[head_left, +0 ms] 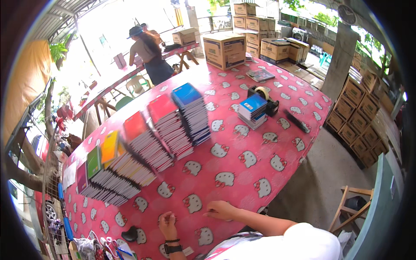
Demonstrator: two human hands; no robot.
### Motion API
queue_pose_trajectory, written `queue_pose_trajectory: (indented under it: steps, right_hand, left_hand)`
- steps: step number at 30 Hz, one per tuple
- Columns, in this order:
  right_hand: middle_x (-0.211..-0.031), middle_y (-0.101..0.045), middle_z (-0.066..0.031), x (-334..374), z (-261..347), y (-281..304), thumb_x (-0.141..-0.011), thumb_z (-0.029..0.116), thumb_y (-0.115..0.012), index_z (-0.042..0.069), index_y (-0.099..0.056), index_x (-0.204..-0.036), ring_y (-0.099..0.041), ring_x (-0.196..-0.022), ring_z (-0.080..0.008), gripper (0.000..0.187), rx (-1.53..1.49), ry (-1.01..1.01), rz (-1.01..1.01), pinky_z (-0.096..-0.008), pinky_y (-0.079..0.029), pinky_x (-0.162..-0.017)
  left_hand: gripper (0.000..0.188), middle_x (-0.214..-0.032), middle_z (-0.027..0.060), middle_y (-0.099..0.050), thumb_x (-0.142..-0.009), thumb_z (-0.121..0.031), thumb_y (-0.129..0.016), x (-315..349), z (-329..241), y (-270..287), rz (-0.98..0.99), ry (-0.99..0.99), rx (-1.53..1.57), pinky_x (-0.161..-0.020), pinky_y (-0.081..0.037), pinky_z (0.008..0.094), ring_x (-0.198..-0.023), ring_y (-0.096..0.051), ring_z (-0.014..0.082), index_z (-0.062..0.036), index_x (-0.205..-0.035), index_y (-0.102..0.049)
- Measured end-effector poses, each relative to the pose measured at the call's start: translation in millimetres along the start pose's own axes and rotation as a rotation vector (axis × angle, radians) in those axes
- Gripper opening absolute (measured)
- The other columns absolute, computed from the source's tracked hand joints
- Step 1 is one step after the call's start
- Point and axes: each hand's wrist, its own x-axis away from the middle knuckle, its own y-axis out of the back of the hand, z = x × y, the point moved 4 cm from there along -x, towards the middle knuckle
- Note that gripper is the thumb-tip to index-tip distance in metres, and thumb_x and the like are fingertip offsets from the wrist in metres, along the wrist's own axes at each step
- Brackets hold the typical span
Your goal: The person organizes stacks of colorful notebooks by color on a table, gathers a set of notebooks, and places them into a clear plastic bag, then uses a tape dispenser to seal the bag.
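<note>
My left hand (pixel 167 222), with a dark band and a watch at its wrist, hovers over the near part of the pink table. Its fingers are loosely bent, and nothing shows in them. To its right my right hand (pixel 220 211) is held over the table, fingers loosely bent, apart and holding nothing visible. Beyond both hands stand tall stacks of notebooks in a row: blue (pixel 186 93), red (pixel 161 106), another red (pixel 135 123), yellow (pixel 111 145), green (pixel 93 162) and purple (pixel 82 177). A dark rounded object (pixel 129 234) lies left of my left hand.
A short blue notebook stack (pixel 252 104) sits beside a tape dispenser (pixel 269 104); a dark, narrow object (pixel 297 121) lies near the table's right edge. Cardboard boxes (pixel 224 51) stand at the far end, more (pixel 355 108) at right. Another person (pixel 149 56) stands by a farther table.
</note>
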Motion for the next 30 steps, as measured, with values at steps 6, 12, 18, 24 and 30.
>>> queue_pose_trajectory:
  steps: [6,12,18,24,30]
  right_hand:
    - [-0.071,-0.056,-0.0097,35.9,-76.6,139.4,-0.084,0.022,-0.061,0.0,-0.059,-0.083,-0.055,-0.065,-0.0196,0.022,-0.1,-0.051,-0.085,-0.0289,-0.044,-0.06]
    - [-0.073,-0.061,-0.0024,51.4,-152.0,269.2,-0.082,0.014,-0.062,0.0,-0.062,-0.089,-0.053,-0.066,-0.006,0.015,-0.574,-0.295,-0.221,-0.0213,-0.044,-0.06]
    - [-0.075,-0.062,-0.0023,-73.7,-137.3,381.9,-0.084,0.011,-0.06,0.001,-0.064,-0.09,-0.055,-0.068,-0.0062,0.013,-0.418,0.004,-0.056,-0.0219,-0.045,-0.061]
    - [-0.083,-0.066,-0.0143,-267.9,-186.5,389.3,-0.074,0.017,-0.063,0.001,-0.064,-0.089,-0.063,-0.076,-0.0217,0.022,-0.022,0.057,0.118,-0.0322,-0.049,-0.07]
    - [-0.106,-0.059,-0.018,-425.8,-235.7,255.0,-0.074,0.029,-0.063,0.005,-0.061,-0.103,-0.056,-0.101,-0.03,0.038,0.444,-0.066,0.198,-0.0386,-0.043,-0.087]
  left_hand:
    - [0.016,-0.081,0.0028,-0.06,-0.08,-0.014,-0.063,6.1,10.1,-145.8,-0.089,-0.027,-0.065,-0.066,-0.044,0.0245,-0.072,-0.054,0.0103,-0.002,-0.09,-0.059]
    - [0.014,-0.079,0.004,-0.059,-0.081,-0.015,-0.062,10.5,25.9,-204.2,-0.368,0.02,-0.192,-0.066,-0.044,0.0254,-0.072,-0.054,0.0115,-0.0011,-0.085,-0.06]
    - [0.013,-0.078,0.0037,-0.055,-0.078,-0.017,-0.063,29.1,-3.4,-235.6,-0.507,-0.035,-0.504,-0.07,-0.042,0.0303,-0.075,-0.052,0.0165,-0.005,-0.083,-0.061]
    - [0.021,-0.078,0.0055,-0.054,-0.069,-0.025,-0.067,19.6,-11.9,-253.5,-0.582,-0.053,-0.71,-0.079,-0.038,0.0403,-0.08,-0.05,0.0251,-0.0079,-0.079,-0.06]
    - [0.032,-0.08,0.0068,-0.052,-0.068,-0.039,-0.066,25.2,-14.9,-252.8,-0.568,0.3,-0.757,-0.092,-0.028,0.0503,-0.088,-0.047,0.0305,-0.0104,-0.08,-0.056]
